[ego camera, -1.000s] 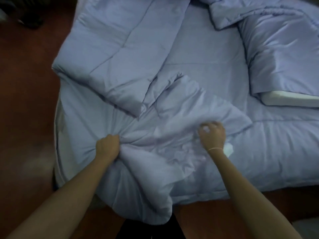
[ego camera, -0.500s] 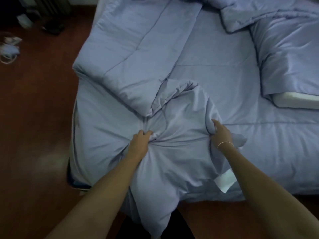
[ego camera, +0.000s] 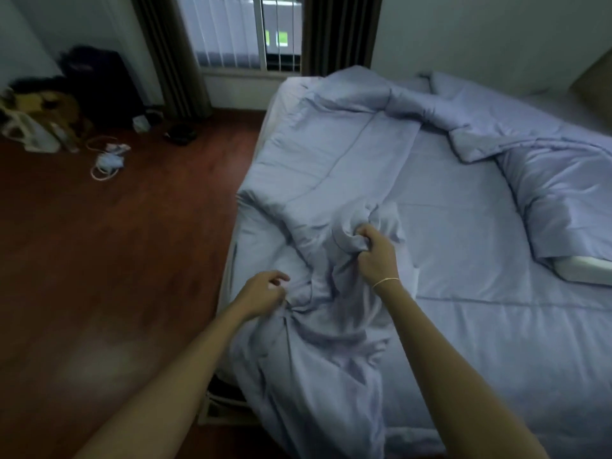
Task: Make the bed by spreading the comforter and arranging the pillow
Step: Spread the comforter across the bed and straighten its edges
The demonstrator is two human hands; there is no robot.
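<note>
A pale blue comforter lies rumpled and partly folded across the bed, with a bunched corner hanging over the near left edge. My right hand is fisted on a gathered wad of the comforter near the bed's middle. Lower and to the left, my left hand pinches the same fabric near the bed's edge, with the forefinger loose. A pillow in a blue case lies at the right, its white insert showing at the lower end.
Reddish wooden floor stretches along the left of the bed. Bags, a cable and small items lie in the far left corner. A window with dark curtains stands behind the bed's far end.
The view has lifted, showing the window and the room. My right hand moved up and left, bunching more comforter in a fist. My left hand shifted left toward the bed's edge.
</note>
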